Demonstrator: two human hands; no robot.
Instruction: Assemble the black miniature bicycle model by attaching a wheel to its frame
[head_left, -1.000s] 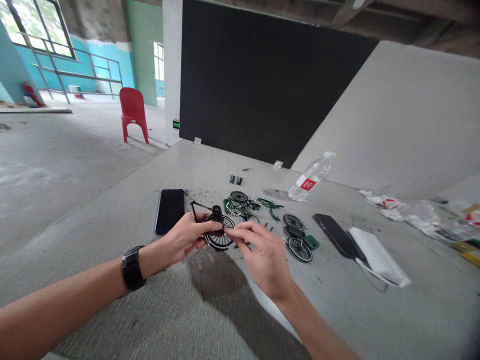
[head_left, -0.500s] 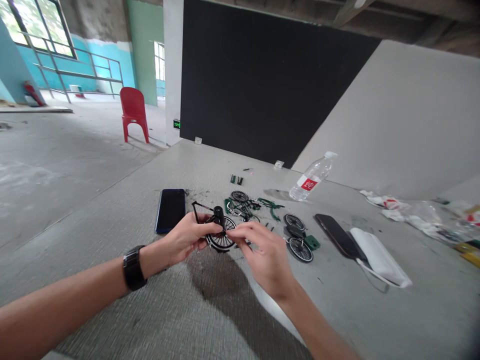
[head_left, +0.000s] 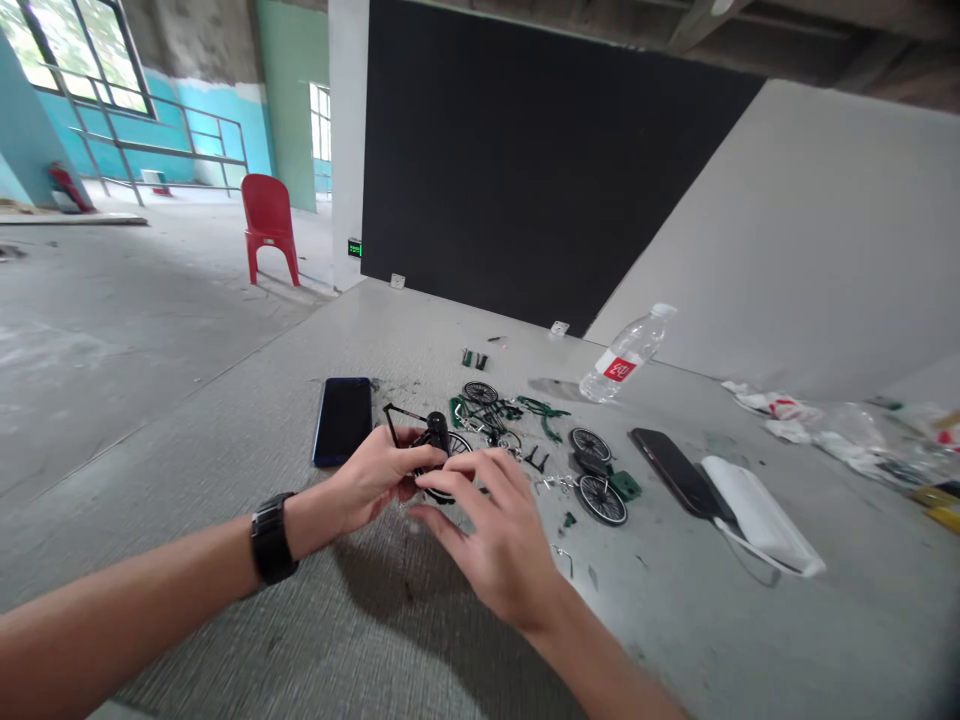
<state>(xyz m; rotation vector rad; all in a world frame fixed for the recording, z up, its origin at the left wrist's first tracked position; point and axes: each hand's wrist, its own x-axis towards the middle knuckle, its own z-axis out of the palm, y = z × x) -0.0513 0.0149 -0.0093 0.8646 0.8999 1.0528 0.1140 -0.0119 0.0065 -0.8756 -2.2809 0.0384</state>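
A small black model bicycle (head_left: 437, 428) is pinched between the thumb and fingers of my left hand (head_left: 379, 465), above the grey surface. Part of its spoked wheel (head_left: 459, 441) shows; my right hand (head_left: 491, 525) covers the rest. The right thumb is spread away from the curved fingers, which reach in front of the wheel; whether they touch it I cannot tell. Just beyond lie green bicycle frame parts (head_left: 544, 408) and a loose wheel (head_left: 480, 392). To the right of my hand are two more wheels (head_left: 602, 499) with a green piece (head_left: 625, 485), and small silver parts (head_left: 559, 482).
A phone (head_left: 343, 422) lies left of my hands. On the right are another phone (head_left: 673, 470), a white cabled block (head_left: 754, 515) and a clear bottle (head_left: 628, 353). A black panel (head_left: 525, 160) stands behind; plastic litter (head_left: 832, 430) lies far right. A red chair (head_left: 268, 225) stands far left.
My right hand has moved left across the wheel, its thumb and fingers now apart instead of pinched together. My left hand still holds the bicycle in nearly the same place.
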